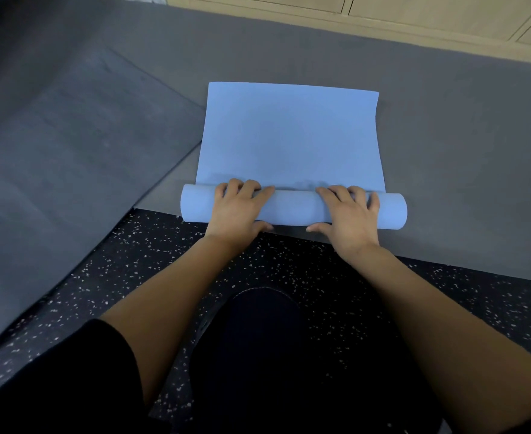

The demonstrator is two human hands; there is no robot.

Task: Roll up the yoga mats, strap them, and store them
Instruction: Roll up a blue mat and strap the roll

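Observation:
A light blue yoga mat (289,136) lies on grey floor padding, its near end wound into a thick roll (292,206) and its far part flat. My left hand (237,208) sits on the roll's left part, fingers curved over the top and thumb at the near side. My right hand (348,211) sits on the roll's right part in the same way. Both roll ends stick out past my hands.
A large grey mat (445,136) lies under the blue one. Another grey mat (54,151) spreads to the left, partly overlapping. Black speckled flooring (164,267) runs along the near side, where my dark-clothed knee (267,339) is. Light wooden cabinets (383,14) line the far wall.

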